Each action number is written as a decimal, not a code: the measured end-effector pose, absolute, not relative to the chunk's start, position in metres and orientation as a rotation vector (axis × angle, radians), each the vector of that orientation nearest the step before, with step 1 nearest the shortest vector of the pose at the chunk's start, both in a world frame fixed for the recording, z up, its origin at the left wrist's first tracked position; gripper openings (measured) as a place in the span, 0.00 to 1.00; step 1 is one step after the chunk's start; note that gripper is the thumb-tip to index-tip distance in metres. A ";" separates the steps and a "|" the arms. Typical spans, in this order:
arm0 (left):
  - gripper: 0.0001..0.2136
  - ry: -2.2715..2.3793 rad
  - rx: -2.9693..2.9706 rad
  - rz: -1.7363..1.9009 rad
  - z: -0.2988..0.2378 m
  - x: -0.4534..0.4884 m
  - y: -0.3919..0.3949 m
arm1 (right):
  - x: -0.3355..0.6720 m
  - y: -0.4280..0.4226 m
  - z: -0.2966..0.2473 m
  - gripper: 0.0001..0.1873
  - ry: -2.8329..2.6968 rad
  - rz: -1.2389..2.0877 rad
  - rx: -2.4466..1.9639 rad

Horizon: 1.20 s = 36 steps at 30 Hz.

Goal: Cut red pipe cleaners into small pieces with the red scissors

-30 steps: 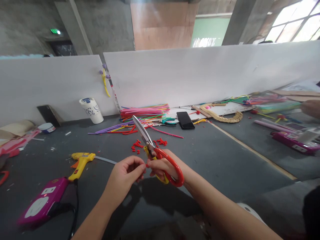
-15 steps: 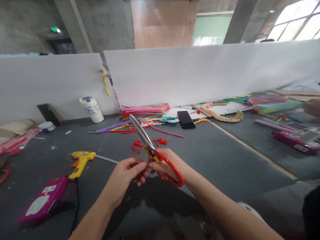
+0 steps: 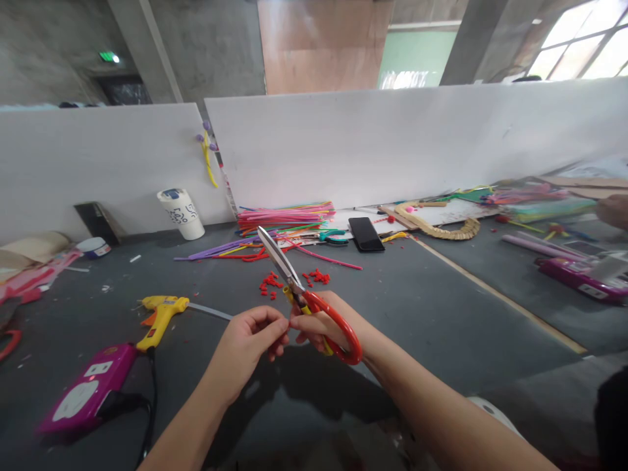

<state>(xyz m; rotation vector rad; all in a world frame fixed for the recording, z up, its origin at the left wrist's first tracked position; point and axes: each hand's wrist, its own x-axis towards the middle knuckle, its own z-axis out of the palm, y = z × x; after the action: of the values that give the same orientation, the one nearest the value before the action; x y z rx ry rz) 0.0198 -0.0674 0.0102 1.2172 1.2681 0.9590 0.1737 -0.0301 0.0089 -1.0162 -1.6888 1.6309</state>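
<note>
My right hand is closed around a pair of scissors with red handles, blades pointing up and to the left. A yellow-handled tool, its kind unclear, is also in that hand. My left hand pinches with thumb and forefinger, its tips meeting those of my right hand. A tiny bit of red shows between the fingertips, too small to make out fully. Just beyond the hands, small red pieces lie in two loose clusters on the dark table.
To the left lie a yellow glue gun and a purple power box with a cable. Behind are bundled pipe cleaners, teal-handled pliers, a phone and a white cup. Another person's hand shows at far right.
Both hands stay nearly in place, fingertips still together. The scissors remain in my right hand, and the view has shifted very slightly.
</note>
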 end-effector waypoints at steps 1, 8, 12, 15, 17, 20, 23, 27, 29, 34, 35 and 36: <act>0.08 1.272 1.229 0.957 0.010 0.020 -0.067 | 0.174 -0.030 0.009 0.03 -1.697 1.620 -1.029; 0.08 1.276 1.274 0.951 0.008 0.019 -0.067 | 0.172 -0.033 0.007 0.01 -1.718 1.583 -1.071; 0.08 1.281 1.294 0.932 0.009 0.020 -0.067 | 0.169 -0.035 0.009 0.01 -1.683 1.614 -1.103; 0.08 1.292 1.303 0.925 0.009 0.020 -0.066 | 0.168 -0.036 0.011 0.01 -1.674 1.624 -1.143; 0.08 1.316 1.321 0.921 0.008 0.020 -0.066 | 0.166 -0.036 0.011 0.02 -1.682 1.610 -1.149; 0.08 1.345 1.377 0.909 0.008 0.020 -0.066 | 0.165 -0.035 0.010 0.02 -1.676 1.589 -1.178; 0.08 1.374 1.453 0.895 0.008 0.018 -0.066 | 0.163 -0.034 0.006 0.03 -1.670 1.570 -1.195; 0.08 1.457 1.552 0.884 0.006 0.015 -0.065 | 0.163 -0.031 0.001 0.03 -1.681 1.547 -1.179; 0.09 1.453 1.493 0.913 0.005 0.015 -0.064 | 0.163 -0.030 0.000 0.03 -1.677 1.525 -1.179; 0.07 1.199 1.049 1.075 0.002 0.021 -0.062 | 0.161 -0.032 0.003 0.02 -1.600 1.432 -1.177; 0.07 1.154 0.973 1.109 0.001 0.023 -0.063 | 0.160 -0.034 0.003 0.01 -1.578 1.411 -1.178; 0.06 1.121 0.909 1.140 0.000 0.024 -0.063 | 0.159 -0.035 0.003 0.01 -1.559 1.389 -1.180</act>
<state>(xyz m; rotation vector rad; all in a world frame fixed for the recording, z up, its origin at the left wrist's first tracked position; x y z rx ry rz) 0.0240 -0.0634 0.0002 0.9093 1.1212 1.1395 0.1587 -0.0347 0.0026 -1.1803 -1.5590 1.3889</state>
